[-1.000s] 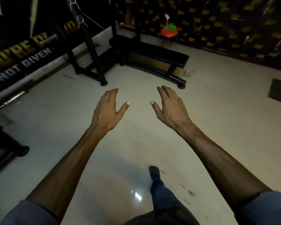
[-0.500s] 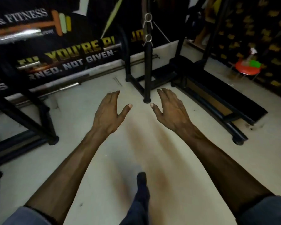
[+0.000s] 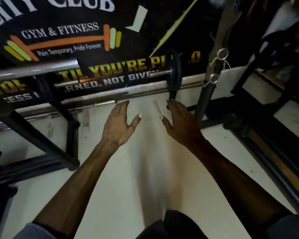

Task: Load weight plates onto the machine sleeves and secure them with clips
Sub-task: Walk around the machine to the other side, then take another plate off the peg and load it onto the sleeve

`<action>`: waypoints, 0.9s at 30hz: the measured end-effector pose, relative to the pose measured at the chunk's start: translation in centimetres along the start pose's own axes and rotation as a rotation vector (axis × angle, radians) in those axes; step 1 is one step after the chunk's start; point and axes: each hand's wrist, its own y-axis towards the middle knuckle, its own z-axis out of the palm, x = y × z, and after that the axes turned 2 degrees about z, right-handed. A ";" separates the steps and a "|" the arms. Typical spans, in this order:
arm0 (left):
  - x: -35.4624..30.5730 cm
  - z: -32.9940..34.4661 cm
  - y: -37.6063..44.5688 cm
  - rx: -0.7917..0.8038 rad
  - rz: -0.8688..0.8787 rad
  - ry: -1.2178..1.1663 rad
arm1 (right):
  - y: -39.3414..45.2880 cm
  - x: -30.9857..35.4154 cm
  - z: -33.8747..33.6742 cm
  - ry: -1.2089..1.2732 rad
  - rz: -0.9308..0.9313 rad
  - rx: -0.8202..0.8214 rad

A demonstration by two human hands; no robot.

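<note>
Both hands, left hand (image 3: 118, 125) and right hand (image 3: 183, 125), stay spread and empty; the wall banner (image 3: 67, 37) has drawn nearer, and the weight plate (image 3: 174, 73) sits on the bar (image 3: 160, 73), far right.

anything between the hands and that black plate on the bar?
Nothing visible. Both hands, left and right, are open and empty over bare floor. The black plate hangs on the bar just beyond the right fingertips. The rack upright stands to its right, off the line of reach.
</note>
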 end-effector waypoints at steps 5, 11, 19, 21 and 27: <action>4.1 2.0 10.4 -0.044 -0.074 0.014 | 13.4 -0.6 4.2 0.060 -0.105 -0.077; 8.9 4.1 22.4 -0.099 -0.233 0.058 | 29.5 -1.4 8.7 0.101 -0.222 -0.053; 15.7 6.0 35.1 -0.169 -0.462 0.004 | 49.0 0.5 14.6 0.152 -0.393 0.063; 17.8 6.2 37.7 -0.196 -0.508 -0.001 | 53.2 1.7 16.7 0.161 -0.427 0.112; 25.7 6.4 44.6 -0.291 -0.666 -0.048 | 64.5 7.1 24.3 0.168 -0.559 0.210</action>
